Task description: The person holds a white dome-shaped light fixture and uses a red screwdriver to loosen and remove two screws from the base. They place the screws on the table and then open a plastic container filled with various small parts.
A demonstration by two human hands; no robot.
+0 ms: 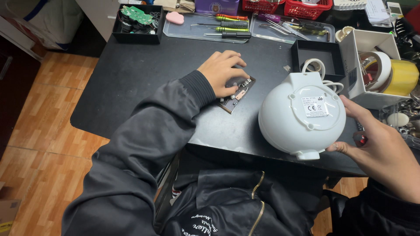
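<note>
My left hand [222, 72] rests fingers-down on a small brown circuit board [236, 96] lying on the black table [144, 74], pressing on its parts. My right hand [376, 144] grips the right side of a round white appliance housing [302, 114] turned with its labelled base towards me, near the table's front edge. A dark tool with a red handle [360, 139] shows between my right palm and the housing. A white cord [321, 72] loops out behind the housing.
A black box [317, 54] sits behind the housing. A white box [367, 70] holds tape rolls [400, 76] at the right. At the back are trays of screwdrivers [232, 30], a black bin with a green board [138, 19], and red baskets [306, 8].
</note>
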